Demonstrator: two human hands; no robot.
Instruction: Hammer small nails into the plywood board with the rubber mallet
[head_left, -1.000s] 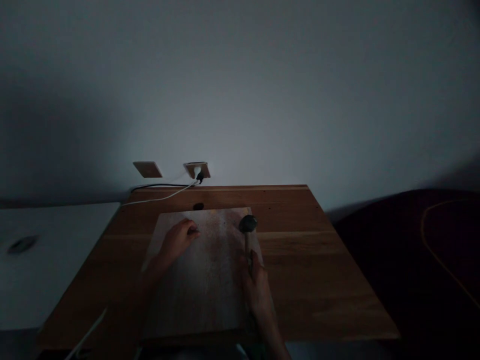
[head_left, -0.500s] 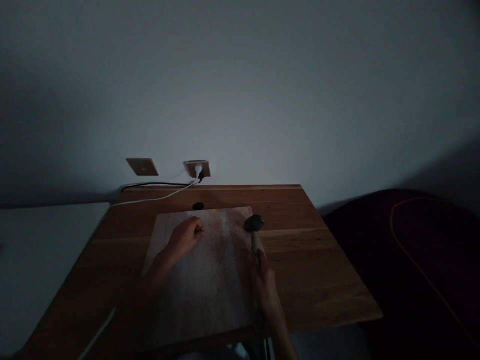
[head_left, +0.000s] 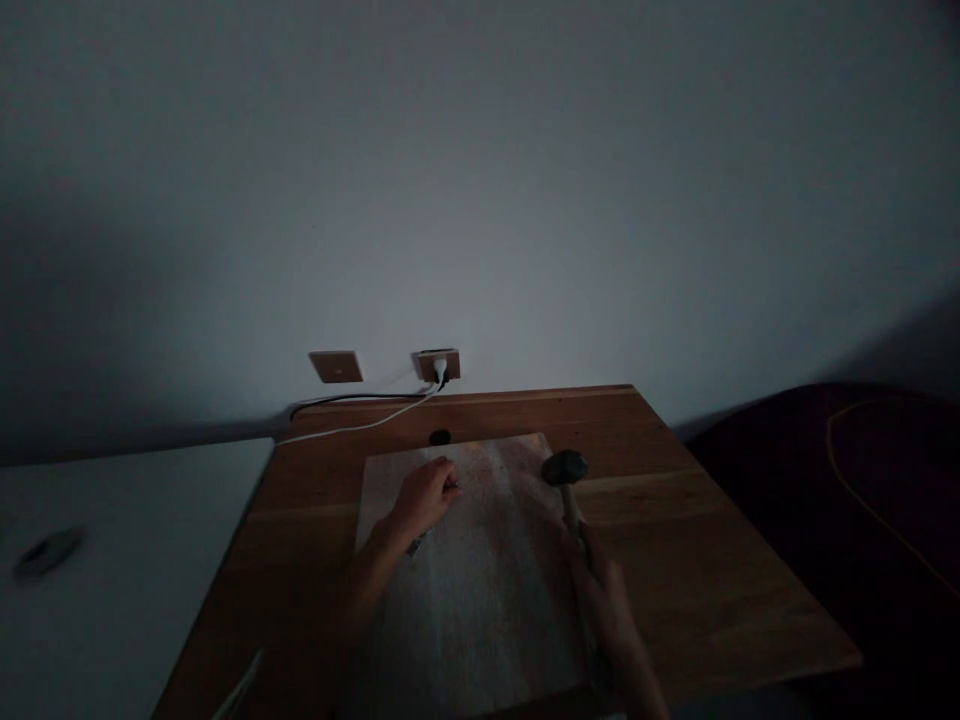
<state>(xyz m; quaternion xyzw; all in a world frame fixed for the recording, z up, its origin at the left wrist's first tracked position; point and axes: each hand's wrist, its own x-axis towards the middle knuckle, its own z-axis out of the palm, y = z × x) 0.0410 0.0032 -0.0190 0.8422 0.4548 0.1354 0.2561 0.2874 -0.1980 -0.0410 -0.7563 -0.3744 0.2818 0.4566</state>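
My right hand is wrapped round the handle of a hammer with a thick black head. The head is raised near the right edge of a pale, worn board. Over the upper left of that board, my left hand is closed in a pinch. A tiny dark tip shows at its fingers, too small and dim to name. Below the left wrist a small patterned piece peeks out, mostly hidden by the hand.
The board lies on a wooden table against a wall. Behind it a socket holds plugs with a white cable and a black one. A white surface with a blurred round object adjoins at left; dark fabric is at right.
The view has swung left, so everything sits further right and lower. The hammer head is slightly further right relative to the board. The left hand keeps its place over the board.
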